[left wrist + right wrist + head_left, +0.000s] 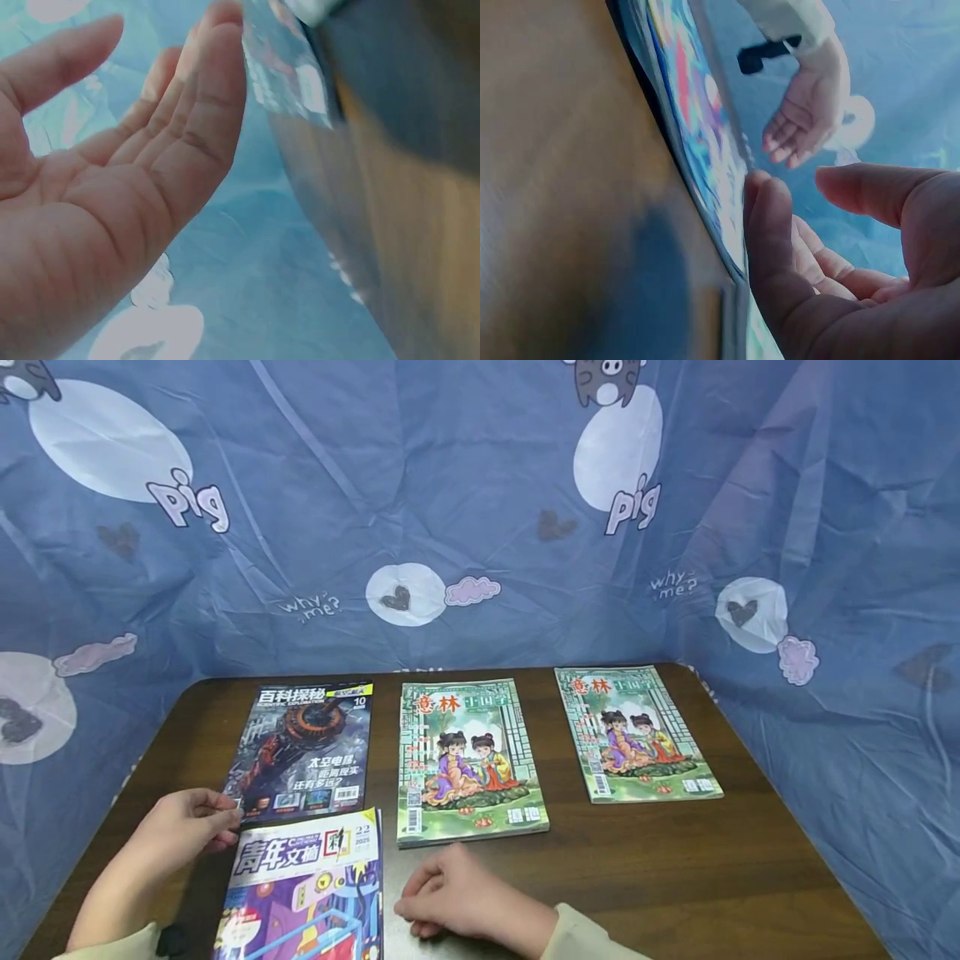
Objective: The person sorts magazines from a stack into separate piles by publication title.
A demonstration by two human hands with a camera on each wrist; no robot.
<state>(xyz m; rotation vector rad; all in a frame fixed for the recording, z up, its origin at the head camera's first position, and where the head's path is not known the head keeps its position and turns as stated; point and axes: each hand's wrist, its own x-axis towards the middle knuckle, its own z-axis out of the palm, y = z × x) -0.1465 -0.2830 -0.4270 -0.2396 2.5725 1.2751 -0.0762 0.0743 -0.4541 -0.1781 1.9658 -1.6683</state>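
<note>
My left hand (183,822) is at the lower left corner of a dark magazine (307,747) with a ring-shaped machine on its cover. The left wrist view shows its thumb apart from loosely straight fingers (199,112) and nothing held between them. In front of that magazine lies a colourful purple-and-white one (300,914), cut off by the frame's bottom. Just right of its edge, my right hand (461,893) hovers with loosely bent fingers and a gap between thumb and forefinger. Seen from the right wrist, this hand (810,262) holds nothing.
Two magazines with matching green covers lie on the dark wooden table (637,868): one in the middle (472,768), seemingly on a thin stack, and one at the back right (637,735). Blue patterned cloth (487,510) hangs behind and at both sides.
</note>
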